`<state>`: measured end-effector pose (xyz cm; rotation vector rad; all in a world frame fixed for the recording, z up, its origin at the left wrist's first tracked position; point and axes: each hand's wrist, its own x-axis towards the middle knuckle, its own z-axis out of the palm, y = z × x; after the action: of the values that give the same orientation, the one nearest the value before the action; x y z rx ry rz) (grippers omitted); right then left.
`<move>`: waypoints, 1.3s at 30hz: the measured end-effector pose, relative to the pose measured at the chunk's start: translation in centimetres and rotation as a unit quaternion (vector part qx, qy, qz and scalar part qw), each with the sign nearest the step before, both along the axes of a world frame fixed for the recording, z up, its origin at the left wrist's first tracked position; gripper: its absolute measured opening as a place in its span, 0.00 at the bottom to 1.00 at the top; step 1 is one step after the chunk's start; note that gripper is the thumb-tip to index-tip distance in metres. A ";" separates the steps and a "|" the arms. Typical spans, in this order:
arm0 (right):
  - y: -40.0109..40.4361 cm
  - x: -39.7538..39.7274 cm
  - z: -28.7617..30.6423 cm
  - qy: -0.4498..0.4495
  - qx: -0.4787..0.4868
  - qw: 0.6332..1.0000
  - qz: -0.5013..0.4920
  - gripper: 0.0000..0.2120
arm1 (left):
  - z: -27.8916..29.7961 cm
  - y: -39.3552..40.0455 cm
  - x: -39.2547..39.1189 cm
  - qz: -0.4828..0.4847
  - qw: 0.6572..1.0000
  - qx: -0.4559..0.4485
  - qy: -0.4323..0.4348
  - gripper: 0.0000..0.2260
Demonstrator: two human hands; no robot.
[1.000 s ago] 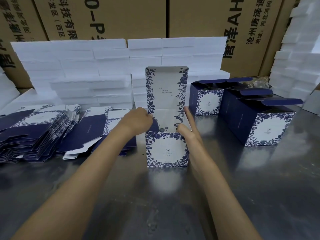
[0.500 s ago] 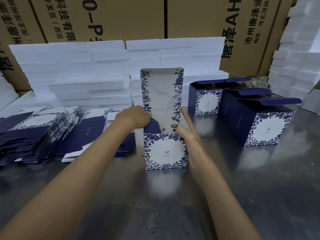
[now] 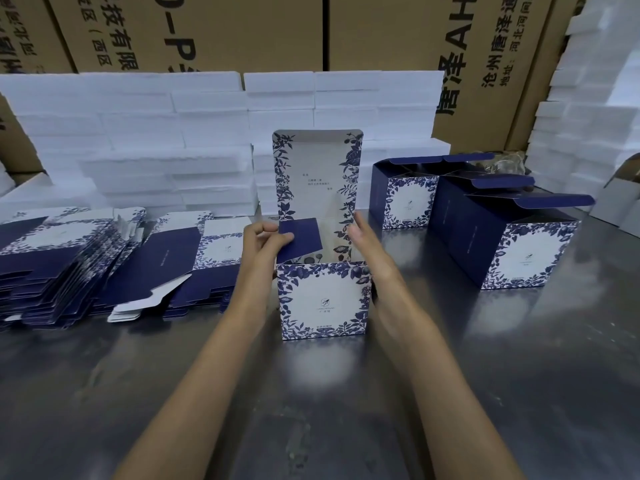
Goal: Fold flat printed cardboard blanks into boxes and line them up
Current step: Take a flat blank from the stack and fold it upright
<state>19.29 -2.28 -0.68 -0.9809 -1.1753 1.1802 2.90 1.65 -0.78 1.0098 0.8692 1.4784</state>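
One half-folded box (image 3: 323, 299) is standing before three finished boxes (image 3: 530, 252) — left hand (image 3: 264, 239) is pinching its navy flap (image 3: 300, 239), right hand (image 3: 363, 242) is lying flat-fingered against its side.

A grey metal tabletop (image 3: 346, 410) fills the lower half of the frame, its sheen throwing back pale blurred reflections. Behind it, across the left and centre, white foam slabs (image 3: 145, 133) sit stacked in uneven layers. A second stack of white foam pieces (image 3: 588, 109) rises along the right edge. Tall brown corrugated cartons (image 3: 242, 29) printed with black Chinese characters and Latin letters form the back wall along the top of the frame.
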 end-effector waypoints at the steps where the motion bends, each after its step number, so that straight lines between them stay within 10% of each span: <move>1: 0.2 -0.1 0.1 0.024 -0.008 1.000 0.015 0.43 | -0.5 0.0 0.1 -0.008 1.000 0.008 -0.022 0.14; 15: -0.7 1.1 0.9 -0.050 0.021 0.987 -0.154 0.30 | -1.3 -1.2 -1.1 -0.003 0.999 0.033 0.011 0.12; 18: -0.8 1.9 1.0 -0.100 -0.009 0.990 -0.103 0.42 | -1.2 -1.4 -1.2 -0.011 1.000 0.027 0.006 0.11; 24: -0.4 2.1 1.1 -0.087 -0.016 0.994 -0.071 0.22 | -0.9 -1.5 -1.0 -0.011 1.000 0.027 0.007 0.11; 39: 0.5 2.0 -0.1 -0.021 -0.027 0.993 -0.112 0.23 | -0.9 -1.8 -1.2 -0.047 0.998 0.022 0.033 0.18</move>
<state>21.28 -1.83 -0.73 -1.1514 -1.0394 1.0200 1.67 -0.13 -1.69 1.1218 0.8281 1.3974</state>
